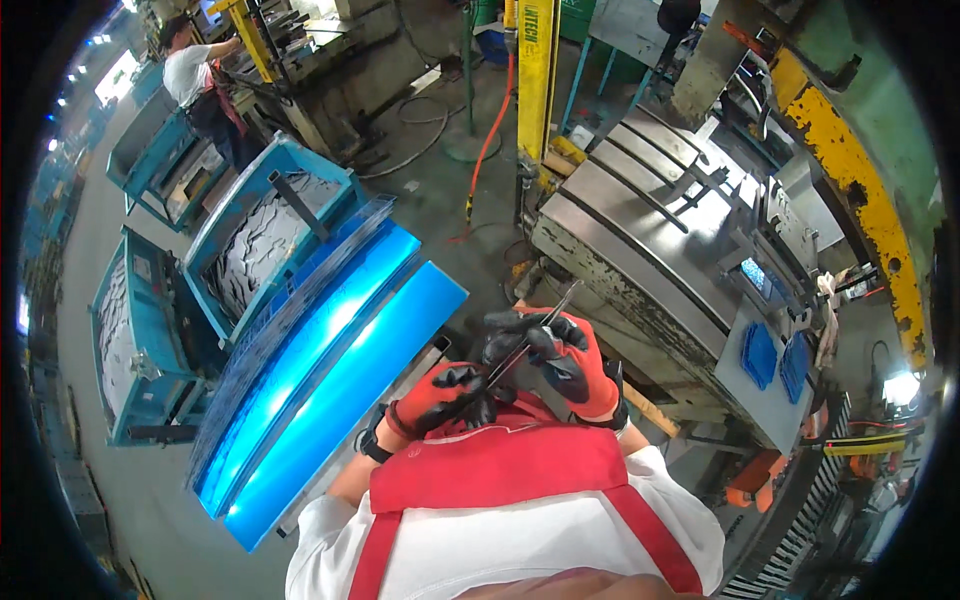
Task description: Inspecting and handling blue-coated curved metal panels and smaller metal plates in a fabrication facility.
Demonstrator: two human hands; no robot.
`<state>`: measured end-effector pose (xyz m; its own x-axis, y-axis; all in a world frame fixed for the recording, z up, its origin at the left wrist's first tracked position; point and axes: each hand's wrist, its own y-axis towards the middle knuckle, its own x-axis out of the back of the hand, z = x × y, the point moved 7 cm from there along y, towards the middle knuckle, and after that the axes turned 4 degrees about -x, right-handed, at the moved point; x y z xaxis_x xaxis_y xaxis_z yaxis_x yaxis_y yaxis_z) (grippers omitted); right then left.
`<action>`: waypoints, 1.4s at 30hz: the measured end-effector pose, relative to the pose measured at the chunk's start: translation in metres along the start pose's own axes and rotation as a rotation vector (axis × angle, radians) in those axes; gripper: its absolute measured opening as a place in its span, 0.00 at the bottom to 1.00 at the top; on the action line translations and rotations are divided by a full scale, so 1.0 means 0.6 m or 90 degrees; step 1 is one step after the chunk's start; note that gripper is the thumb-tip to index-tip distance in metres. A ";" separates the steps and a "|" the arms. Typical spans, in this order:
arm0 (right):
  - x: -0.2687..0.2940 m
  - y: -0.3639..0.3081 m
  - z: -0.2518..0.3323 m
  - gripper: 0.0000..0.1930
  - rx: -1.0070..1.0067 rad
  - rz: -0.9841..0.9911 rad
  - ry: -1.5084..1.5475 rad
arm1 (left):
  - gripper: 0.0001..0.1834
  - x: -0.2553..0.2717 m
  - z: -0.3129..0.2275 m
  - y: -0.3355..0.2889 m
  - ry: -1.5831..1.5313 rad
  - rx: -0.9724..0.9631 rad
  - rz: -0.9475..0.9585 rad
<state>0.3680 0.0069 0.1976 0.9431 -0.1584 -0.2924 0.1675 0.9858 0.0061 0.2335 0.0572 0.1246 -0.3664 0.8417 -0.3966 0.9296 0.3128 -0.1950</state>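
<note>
Fingers [548, 345] of my right hand [570, 365] and left hand [445, 398] pinch one thin metal rod [530, 345], tip toward one o'clock; handling step, next needing steady aim at the press bed [640, 230].

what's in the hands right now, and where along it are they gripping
Both gloved hands hold one thin metal rod. The left hand grips its lower end; the right hand pinches it near the middle, leaving the upper end free.

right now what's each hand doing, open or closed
Left hand: closed on the lower end of a thin metal rod.
Right hand: closed on the same rod, higher up.
</note>
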 end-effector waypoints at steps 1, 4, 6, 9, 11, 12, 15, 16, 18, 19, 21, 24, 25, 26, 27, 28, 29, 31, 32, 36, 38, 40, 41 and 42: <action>0.001 -0.001 -0.001 0.18 -0.002 0.002 0.001 | 0.20 0.000 0.008 0.003 -0.074 -0.010 0.043; 0.014 -0.002 -0.012 0.18 -0.013 -0.032 0.047 | 0.19 0.005 0.013 0.006 -0.150 -0.065 0.047; 0.024 0.001 -0.017 0.19 0.035 -0.045 -0.057 | 0.19 0.014 0.008 0.006 -0.151 -0.108 0.012; 0.014 0.001 -0.001 0.16 0.027 -0.098 -0.157 | 0.19 0.023 -0.016 0.000 0.015 -0.189 -0.049; 0.002 0.002 0.007 0.16 0.028 -0.092 -0.116 | 0.19 0.019 -0.027 -0.006 0.093 -0.155 -0.104; -0.001 0.003 0.009 0.16 0.031 -0.086 -0.077 | 0.19 0.018 -0.026 -0.007 0.091 -0.153 -0.106; 0.000 0.004 0.007 0.16 0.008 -0.091 -0.116 | 0.19 0.019 -0.029 -0.014 0.145 -0.188 -0.148; 0.002 0.003 0.003 0.16 0.007 -0.090 -0.115 | 0.19 0.022 -0.025 -0.016 0.154 -0.192 -0.169; 0.011 0.002 -0.008 0.16 0.004 -0.102 -0.116 | 0.20 0.025 -0.020 -0.018 0.163 -0.194 -0.192; 0.014 0.001 -0.007 0.16 0.002 -0.102 -0.115 | 0.19 0.027 -0.021 -0.020 0.187 -0.203 -0.206; 0.009 0.002 -0.008 0.17 -0.024 -0.040 -0.101 | 0.19 0.028 -0.020 -0.023 0.211 -0.211 -0.221; 0.018 0.002 -0.014 0.17 0.045 -0.097 -0.162 | 0.20 0.031 -0.014 -0.026 0.191 -0.210 -0.249; 0.019 0.002 -0.017 0.17 0.045 -0.097 -0.161 | 0.20 0.031 -0.014 -0.027 0.204 -0.213 -0.248; 0.021 0.001 -0.017 0.17 0.054 -0.097 -0.168 | 0.21 0.030 -0.015 -0.027 0.217 -0.216 -0.247; 0.022 0.000 -0.017 0.17 0.064 -0.096 -0.175 | 0.21 0.029 -0.015 -0.027 0.218 -0.215 -0.247; 0.024 0.000 -0.020 0.17 0.064 -0.098 -0.174 | 0.20 0.026 -0.019 -0.027 0.234 -0.232 -0.246; 0.027 0.000 -0.025 0.17 0.055 -0.091 -0.160 | 0.20 0.024 -0.024 -0.027 0.250 -0.249 -0.245; 0.032 0.000 -0.032 0.17 0.047 -0.088 -0.146 | 0.19 0.023 -0.019 -0.025 0.212 -0.214 -0.200; 0.033 -0.001 -0.035 0.18 0.048 -0.068 -0.096 | 0.18 0.020 -0.013 -0.023 0.173 -0.179 -0.157; 0.029 -0.003 -0.020 0.21 0.017 -0.039 -0.151 | 0.20 0.023 0.001 -0.019 0.031 -0.130 -0.081; 0.028 -0.005 -0.014 0.20 0.018 -0.035 -0.123 | 0.26 0.035 0.028 -0.014 -0.034 -0.090 -0.051; 0.029 -0.007 -0.016 0.20 0.019 -0.034 -0.095 | 0.28 0.041 0.034 -0.015 -0.048 -0.064 -0.049; 0.031 -0.006 -0.021 0.18 0.013 -0.040 -0.067 | 0.30 0.041 0.038 -0.014 -0.062 -0.040 -0.047; 0.034 -0.005 -0.028 0.17 0.006 -0.046 -0.038 | 0.30 0.040 0.040 -0.012 -0.062 -0.038 -0.046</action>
<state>0.3818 0.0014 0.1755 0.9440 -0.2321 -0.2347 0.2380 0.9713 -0.0032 0.2168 0.0646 0.0949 -0.4318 0.7705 -0.4689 0.9004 0.3986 -0.1741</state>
